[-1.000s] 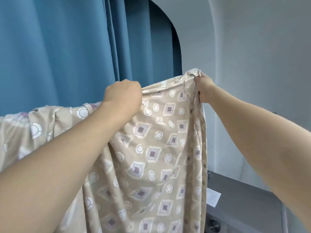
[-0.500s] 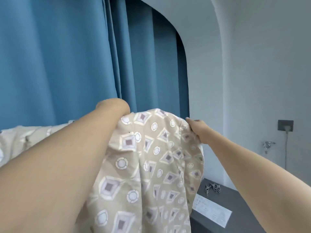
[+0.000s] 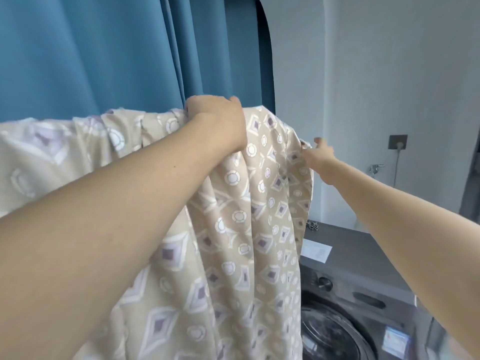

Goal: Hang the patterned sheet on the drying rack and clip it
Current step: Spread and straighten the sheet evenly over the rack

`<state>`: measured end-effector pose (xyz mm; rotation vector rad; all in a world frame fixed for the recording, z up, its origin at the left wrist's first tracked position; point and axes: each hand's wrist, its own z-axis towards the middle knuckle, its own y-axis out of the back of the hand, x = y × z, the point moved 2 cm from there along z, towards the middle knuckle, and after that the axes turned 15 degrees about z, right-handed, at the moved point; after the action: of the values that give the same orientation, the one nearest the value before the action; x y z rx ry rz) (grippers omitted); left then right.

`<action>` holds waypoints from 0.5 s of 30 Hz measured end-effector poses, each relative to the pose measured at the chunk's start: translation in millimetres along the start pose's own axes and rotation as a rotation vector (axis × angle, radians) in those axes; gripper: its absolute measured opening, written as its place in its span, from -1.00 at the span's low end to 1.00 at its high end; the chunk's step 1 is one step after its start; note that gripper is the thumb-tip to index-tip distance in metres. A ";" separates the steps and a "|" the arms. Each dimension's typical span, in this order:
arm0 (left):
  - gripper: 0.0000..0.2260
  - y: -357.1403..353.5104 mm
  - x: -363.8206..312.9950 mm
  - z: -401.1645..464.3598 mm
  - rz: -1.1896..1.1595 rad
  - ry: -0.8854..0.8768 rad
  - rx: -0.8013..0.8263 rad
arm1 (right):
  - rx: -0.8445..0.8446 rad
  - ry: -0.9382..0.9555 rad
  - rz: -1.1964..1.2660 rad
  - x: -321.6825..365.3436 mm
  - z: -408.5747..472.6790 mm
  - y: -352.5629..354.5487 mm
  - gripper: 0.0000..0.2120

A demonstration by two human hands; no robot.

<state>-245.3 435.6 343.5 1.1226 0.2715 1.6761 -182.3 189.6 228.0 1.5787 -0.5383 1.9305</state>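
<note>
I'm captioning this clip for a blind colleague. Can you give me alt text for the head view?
Two bare arms reach forward: the left hand grips the top edge of a beige patterned sheet, and the right hand pinches its far edge. Behind hangs a blue curtain; a grey washing machine stands at lower right.

One cam only, head-worn, wide-angle w/ curved edges. Faces fwd at roughly arm height, close behind both forearms. Patterned sheet (image 3: 249, 229) fills the lower centre, v. near the lens; blue curtain (image 3: 104, 53) just behind it. Washing machine (image 3: 350, 294) low at the right edge, prob. a bit farther off. No 2nd view, so no overlap.
</note>
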 end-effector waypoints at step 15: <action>-0.65 -35.6 87.3 -90.5 0.125 0.087 -0.214 | 0.199 0.830 -0.634 123.0 -142.5 -110.0 -0.30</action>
<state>-293.8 554.5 319.0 0.9244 0.0744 1.8197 -231.0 385.1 311.2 0.7580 0.4576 1.9147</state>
